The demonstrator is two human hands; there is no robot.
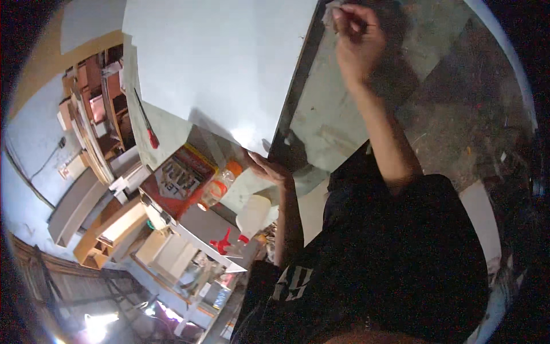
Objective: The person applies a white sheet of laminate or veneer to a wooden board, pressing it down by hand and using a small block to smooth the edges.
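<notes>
A broad, glossy white rectangular panel is lying flat on a pale grey-green table, filling the upper middle of the view. Its right edge, bordered by a dark strip, is running up and leaning slightly rightward; its near edge is slanting down to the right. The top is passing out of view, so the panel's long axis cannot be told.

The left hand is resting at the panel's near right corner, its fingers stretching out nearly straight toward the upper left; whether they are gripping the edge cannot be told. The right hand is reaching to the far right side, fingers curling closed and pinching a small, crumpled whitish wad just beside the dark strip.

Left of the panel, a red-handled screwdriver is lying with its thin shaft pointing up and away. Nearer, a boxy red-and-yellow container is showing large pale lettering on a dark label, standing upside down to the viewer. Beside it is standing a clear bottle with an orange cap; closer in, a translucent white plastic jug is pointing its red cap downward in view. The black shirt is bearing a pale grey print.
</notes>
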